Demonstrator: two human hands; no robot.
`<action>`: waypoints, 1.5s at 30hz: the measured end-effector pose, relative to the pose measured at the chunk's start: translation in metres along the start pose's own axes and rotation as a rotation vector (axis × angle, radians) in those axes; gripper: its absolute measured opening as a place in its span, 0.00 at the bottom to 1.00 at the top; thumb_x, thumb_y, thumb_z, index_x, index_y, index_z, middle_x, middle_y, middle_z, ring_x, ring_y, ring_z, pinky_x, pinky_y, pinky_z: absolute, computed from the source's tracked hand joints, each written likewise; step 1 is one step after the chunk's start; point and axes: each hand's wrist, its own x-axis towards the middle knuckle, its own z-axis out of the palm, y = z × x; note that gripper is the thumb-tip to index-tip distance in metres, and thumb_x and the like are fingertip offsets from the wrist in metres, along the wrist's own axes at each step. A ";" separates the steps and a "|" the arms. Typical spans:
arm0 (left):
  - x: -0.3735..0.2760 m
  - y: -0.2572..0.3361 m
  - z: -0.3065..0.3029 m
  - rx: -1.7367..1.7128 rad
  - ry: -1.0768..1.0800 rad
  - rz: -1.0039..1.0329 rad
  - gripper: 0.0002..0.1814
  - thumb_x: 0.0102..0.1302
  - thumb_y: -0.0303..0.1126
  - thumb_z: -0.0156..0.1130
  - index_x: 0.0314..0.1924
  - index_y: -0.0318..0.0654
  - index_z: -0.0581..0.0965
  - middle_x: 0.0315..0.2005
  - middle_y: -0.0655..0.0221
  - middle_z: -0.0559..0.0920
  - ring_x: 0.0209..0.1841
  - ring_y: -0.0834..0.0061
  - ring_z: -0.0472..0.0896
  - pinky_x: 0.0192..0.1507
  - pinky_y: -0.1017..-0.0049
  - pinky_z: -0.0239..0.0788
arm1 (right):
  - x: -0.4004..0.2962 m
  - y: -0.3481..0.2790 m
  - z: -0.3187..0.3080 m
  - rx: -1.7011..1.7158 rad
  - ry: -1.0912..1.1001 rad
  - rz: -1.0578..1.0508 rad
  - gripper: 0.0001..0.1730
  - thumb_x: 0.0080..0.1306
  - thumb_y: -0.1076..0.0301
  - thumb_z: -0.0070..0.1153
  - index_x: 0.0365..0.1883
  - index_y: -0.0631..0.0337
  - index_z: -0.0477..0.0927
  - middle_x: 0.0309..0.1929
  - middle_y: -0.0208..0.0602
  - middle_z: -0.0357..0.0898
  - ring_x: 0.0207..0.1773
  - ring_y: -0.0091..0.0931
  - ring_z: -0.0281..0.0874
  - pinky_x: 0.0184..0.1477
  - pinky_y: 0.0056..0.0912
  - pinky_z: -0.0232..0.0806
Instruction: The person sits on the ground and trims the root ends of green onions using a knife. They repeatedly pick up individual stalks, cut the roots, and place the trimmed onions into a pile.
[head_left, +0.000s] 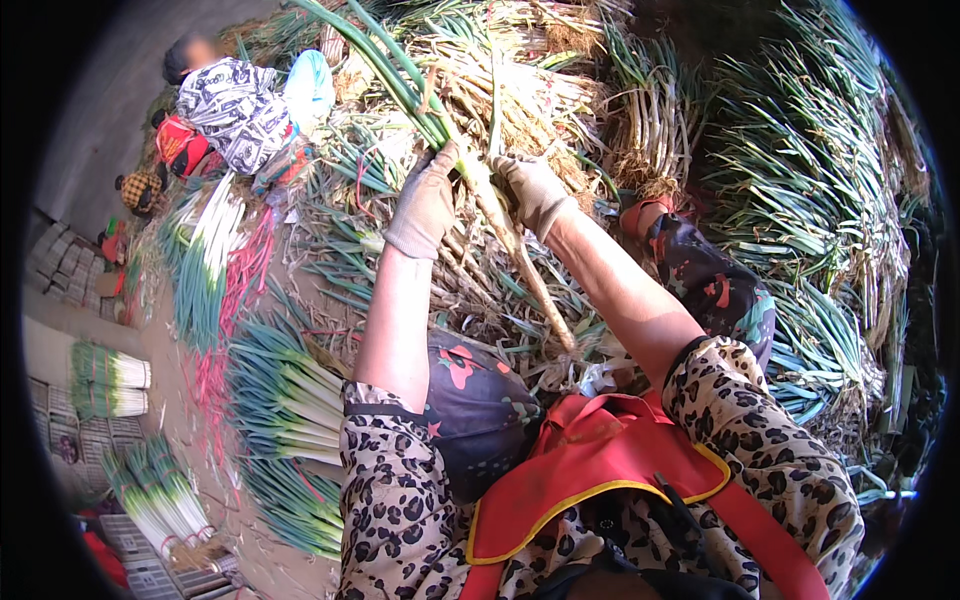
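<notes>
My left hand (424, 201), in a beige knit glove, grips a long green onion (510, 234) where its green leaves meet the paler stalk. The leaves point up and away from me, and the brownish, unpeeled root end slants down toward my lap. Close to the stalk's right side, my right hand (534, 189), gloved alike, has its fingers closed on a thin pale-green leaf strip (495, 105) that stands upright. Whether this strip is still joined to the stalk I cannot tell. Beneath both hands lies a litter of dry husks and loose leaves (480, 292).
Unpeeled onion bundles (555, 90) lie ahead, with a large heap of onions (810, 172) at right. Cleaned onions (300, 405) rest at my left, near pink ties (247, 262). A person in a patterned shirt (232, 112) sits at upper left. Tied bundles (112, 379) stand farther left.
</notes>
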 end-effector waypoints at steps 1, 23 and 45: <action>-0.001 0.001 -0.004 -0.015 -0.019 -0.014 0.15 0.72 0.41 0.59 0.52 0.40 0.78 0.34 0.78 0.77 0.38 0.85 0.72 0.41 0.81 0.64 | 0.006 0.007 0.000 0.124 -0.007 0.028 0.06 0.67 0.72 0.57 0.32 0.65 0.81 0.25 0.35 0.80 0.21 0.24 0.75 0.21 0.27 0.66; 0.006 -0.001 -0.008 0.275 -0.029 0.207 0.15 0.73 0.35 0.56 0.50 0.30 0.79 0.43 0.66 0.82 0.44 0.79 0.77 0.49 0.78 0.69 | -0.010 0.039 -0.001 -0.379 -0.083 -0.575 0.16 0.66 0.60 0.64 0.43 0.64 0.81 0.32 0.29 0.81 0.34 0.16 0.72 0.37 0.22 0.68; -0.002 0.006 0.019 0.282 -0.012 0.200 0.14 0.71 0.28 0.56 0.53 0.30 0.75 0.42 0.68 0.82 0.45 0.78 0.80 0.49 0.78 0.72 | -0.014 0.017 -0.006 -0.488 0.015 -0.537 0.10 0.68 0.66 0.60 0.41 0.64 0.81 0.28 0.36 0.81 0.30 0.21 0.74 0.36 0.29 0.69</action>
